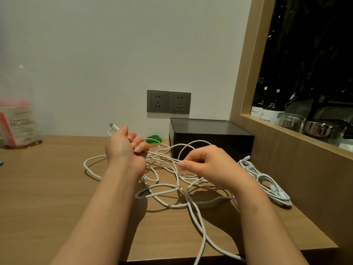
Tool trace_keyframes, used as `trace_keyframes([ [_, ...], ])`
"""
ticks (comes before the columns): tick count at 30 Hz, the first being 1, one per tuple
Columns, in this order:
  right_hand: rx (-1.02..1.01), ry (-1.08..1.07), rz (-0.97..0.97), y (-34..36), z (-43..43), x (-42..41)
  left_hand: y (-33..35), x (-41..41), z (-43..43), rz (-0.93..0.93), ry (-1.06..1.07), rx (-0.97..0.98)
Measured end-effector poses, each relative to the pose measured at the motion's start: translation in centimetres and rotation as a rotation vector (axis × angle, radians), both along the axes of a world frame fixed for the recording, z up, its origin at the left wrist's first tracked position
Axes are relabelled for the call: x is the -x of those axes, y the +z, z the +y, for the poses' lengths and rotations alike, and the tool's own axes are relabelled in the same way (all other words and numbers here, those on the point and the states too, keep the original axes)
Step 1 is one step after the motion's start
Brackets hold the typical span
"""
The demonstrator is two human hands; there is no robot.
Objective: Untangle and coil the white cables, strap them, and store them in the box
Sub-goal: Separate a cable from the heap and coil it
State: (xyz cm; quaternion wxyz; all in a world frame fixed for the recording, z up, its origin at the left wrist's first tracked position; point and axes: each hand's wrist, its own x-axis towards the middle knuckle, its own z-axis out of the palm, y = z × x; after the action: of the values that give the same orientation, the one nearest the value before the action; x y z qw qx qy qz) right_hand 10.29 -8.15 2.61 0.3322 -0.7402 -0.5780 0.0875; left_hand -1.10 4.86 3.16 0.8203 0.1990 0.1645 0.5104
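White cables (168, 190) lie tangled on the wooden desk (47, 188) in front of the black box (210, 138), the left hand (124, 148) fisted round several strands below a connector end (114, 128), the right hand (210, 165) pinching one strand between thumb and fingertips.

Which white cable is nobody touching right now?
The bundled white cable at the right, beside the black box. The left hand and right hand both hold the loose tangled cable spread mid-table.

One bottle (256, 110) reads "Master", its neighbour (270, 112) "LIQUID SOAP".
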Motion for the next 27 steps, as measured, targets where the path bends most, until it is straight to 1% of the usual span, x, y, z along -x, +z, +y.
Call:
trace_keyframes([
  [2, 0.014, -0.018, -0.032, 0.0, 0.0, 0.0, -0.2, -0.3, 0.3, 0.139, 0.163, -0.099],
  [3, 0.020, -0.020, -0.045, 0.0, -0.1, 0.1, -0.3, -0.4, 0.3, 0.260, 0.262, -0.183],
  [4, 0.027, -0.013, -0.055, 0.1, -0.1, 0.2, -0.4, -0.4, 0.1, 0.415, 0.371, -0.292],
  [6, 0.038, 0.017, -0.076, 0.3, -0.1, 0.4, -0.6, -0.2, -0.5, 0.782, 0.550, -0.536],
  [7, 0.041, 0.034, -0.089, 0.5, -0.1, 0.5, -0.7, -0.1, -0.9, 0.961, 0.587, -0.644],
  [8, 0.041, 0.049, -0.103, 0.6, -0.2, 0.7, -0.8, 0.0, -1.3, 1.094, 0.612, -0.736],
  [11, -0.016, 0.068, -0.137, 1.1, -0.3, 1.1, -1.0, 0.0, -1.9, 1.347, 0.578, -0.895],
  [14, -0.143, 0.007, -0.189, 1.5, -0.6, 1.0, -1.4, -0.4, -1.6, 1.491, 0.485, -1.014],
  [19, -0.291, -0.115, -0.328, 1.2, -0.5, 0.0, -1.7, -0.4, -1.9, 1.527, 0.251, -1.232],
  [21, -0.368, -0.157, -0.370, 1.1, -0.5, -0.4, -1.7, -0.5, -1.8, 1.613, 0.194, -1.334],
  [24, -0.503, -0.216, -0.399, 1.2, -0.8, -0.8, -2.1, -0.8, -1.4, 1.780, 0.207, -1.453],
  [25, -0.539, -0.231, -0.408, 1.2, -0.9, -0.9, -2.2, -0.9, -1.3, 1.798, 0.229, -1.471],
  [27, -0.584, -0.238, -0.418, 1.3, -1.0, -0.9, -2.3, -1.1, -1.2, 1.757, 0.278, -1.502],
])
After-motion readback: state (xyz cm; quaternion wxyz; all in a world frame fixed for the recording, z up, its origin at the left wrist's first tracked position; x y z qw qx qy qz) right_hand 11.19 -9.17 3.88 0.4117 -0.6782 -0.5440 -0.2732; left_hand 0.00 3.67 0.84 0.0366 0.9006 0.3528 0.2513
